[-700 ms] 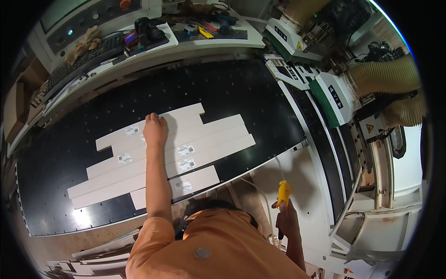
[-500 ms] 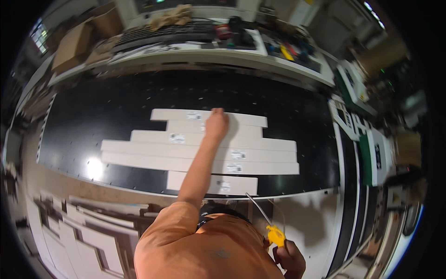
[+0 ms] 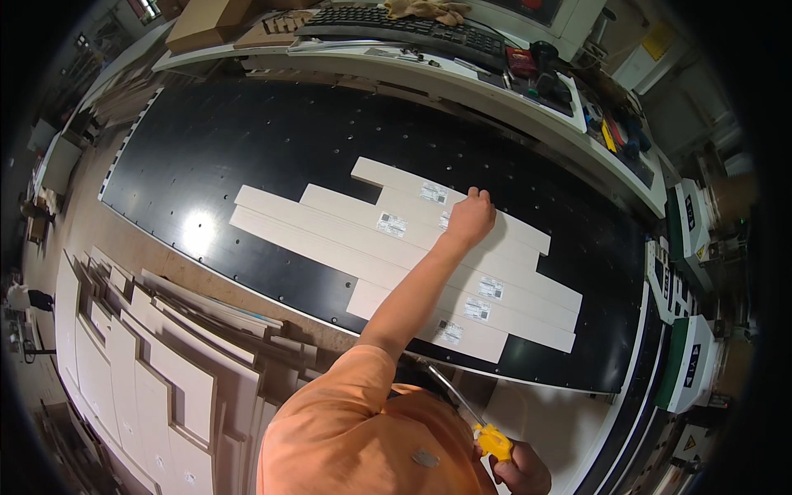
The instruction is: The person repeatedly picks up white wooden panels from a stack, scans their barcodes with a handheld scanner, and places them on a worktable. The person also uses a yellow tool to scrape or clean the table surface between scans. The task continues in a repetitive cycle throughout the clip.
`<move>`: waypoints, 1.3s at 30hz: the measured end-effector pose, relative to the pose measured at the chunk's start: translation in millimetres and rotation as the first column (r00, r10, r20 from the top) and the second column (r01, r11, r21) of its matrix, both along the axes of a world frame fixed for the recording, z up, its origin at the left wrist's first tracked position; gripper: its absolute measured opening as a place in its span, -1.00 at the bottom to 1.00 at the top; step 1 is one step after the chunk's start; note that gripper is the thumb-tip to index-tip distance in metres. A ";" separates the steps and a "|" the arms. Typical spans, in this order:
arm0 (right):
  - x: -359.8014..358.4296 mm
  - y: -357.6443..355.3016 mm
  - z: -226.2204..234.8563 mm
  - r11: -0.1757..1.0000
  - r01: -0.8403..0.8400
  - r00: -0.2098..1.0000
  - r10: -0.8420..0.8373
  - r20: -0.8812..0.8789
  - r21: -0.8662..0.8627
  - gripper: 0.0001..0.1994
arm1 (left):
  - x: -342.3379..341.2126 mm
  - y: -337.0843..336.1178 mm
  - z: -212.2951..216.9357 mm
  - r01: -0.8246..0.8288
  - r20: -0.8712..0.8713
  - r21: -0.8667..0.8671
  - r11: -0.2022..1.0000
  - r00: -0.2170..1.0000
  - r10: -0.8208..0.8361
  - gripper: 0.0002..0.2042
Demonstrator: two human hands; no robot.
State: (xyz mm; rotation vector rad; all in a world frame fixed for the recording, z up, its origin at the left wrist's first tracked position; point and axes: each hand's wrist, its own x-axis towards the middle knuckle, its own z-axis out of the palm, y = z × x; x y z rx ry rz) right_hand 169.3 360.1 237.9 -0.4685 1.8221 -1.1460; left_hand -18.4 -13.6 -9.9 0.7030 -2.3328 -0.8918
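Pale board strips (image 3: 396, 247) lie side by side on a black table (image 3: 272, 140), their ends staggered. Several bear white printed labels (image 3: 390, 224). My left arm reaches across them, and my left hand (image 3: 472, 216) is closed at the far edge of the farthest strip (image 3: 520, 233), its fingertips bent over that edge. Close to my body on the right, my right hand (image 3: 525, 470) grips a yellow air blow gun (image 3: 494, 443). Its long metal nozzle (image 3: 454, 391) points up toward the table's near edge.
White board panels (image 3: 186, 371) stand stacked at the lower left. Beyond the table runs a shelf with a keyboard (image 3: 404, 29), gloves (image 3: 429, 10) and hand tools (image 3: 615, 134). White and green machine units (image 3: 686, 363) border the right side.
My view has turned, so the table and strips now appear slanted. My left hand stays at the far strip's edge. The blow gun remains in my right hand.
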 end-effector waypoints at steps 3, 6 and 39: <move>-5.2 -2.8 -17.4 0.955 -0.061 0.998 0.051 -0.041 -0.291 -0.62 | -1.5 -1.7 0.2 0.005 -0.003 -0.004 1.000 1.000 -0.005 -0.81; -16.8 12.7 -28.9 0.985 0.083 0.972 -0.046 0.231 -0.154 -0.70 | -1.0 -1.3 -1.2 0.003 -0.027 0.004 1.000 1.000 -0.003 -0.82; -90.1 24.8 -109.3 0.994 0.033 0.997 -0.040 0.060 0.108 -0.27 | 50.6 6.6 11.3 0.038 0.177 0.027 0.999 0.983 -0.043 -0.61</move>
